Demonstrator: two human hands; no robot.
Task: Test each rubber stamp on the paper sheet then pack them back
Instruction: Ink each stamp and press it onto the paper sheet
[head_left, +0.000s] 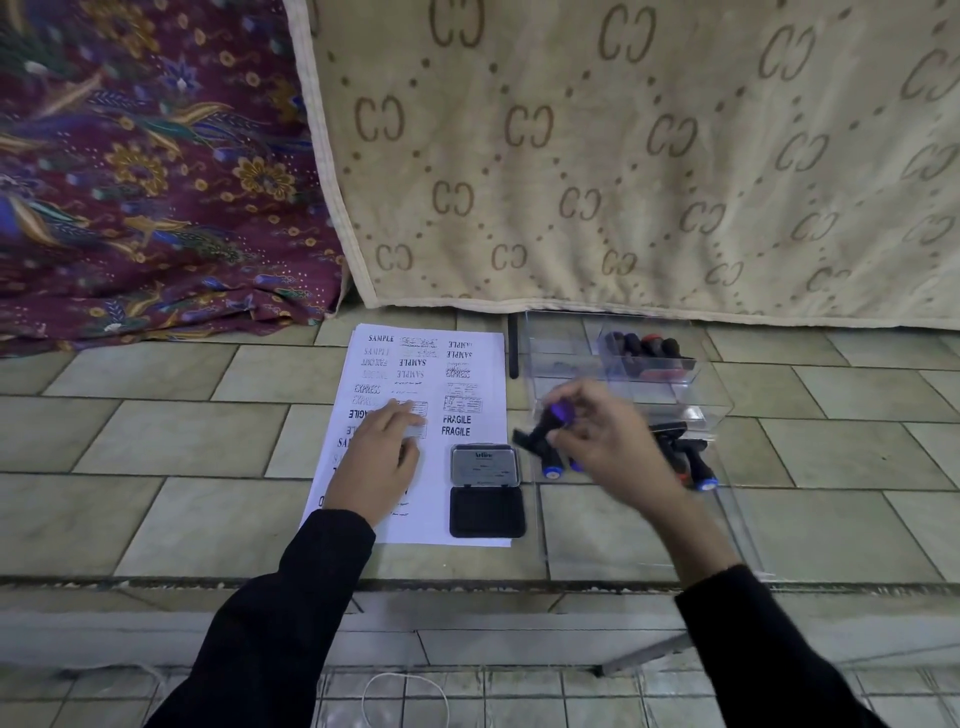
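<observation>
the left hand (382, 462) lies flat and open on the paper sheet (467, 519), holding nothing, just pressing the sheet down. that is good, since the sheet should not slide when a stamp comes down. just beside it, on the right part of the sheet, the ink pad (487, 506) sits with its lid flipped up.

the right hand (597, 441) is curled around a black stamp (540, 434) with a purple top, just right of the ink pad. the hand is blurry, so the grip is hard to see well. to do this step well, i think the hand should hold the stamp straight up, dab its flat face on the ink, then push down on a bare spot of paper.

more stamps lie by the right hand, one with a blue end (551, 472). a bit farther sits a clear plastic box (561, 338) with a few stamps (644, 348) standing in it.

the sheet already has many dark prints, like sample, express and fragile (457, 425). some are strong and some are pale.
</observation>
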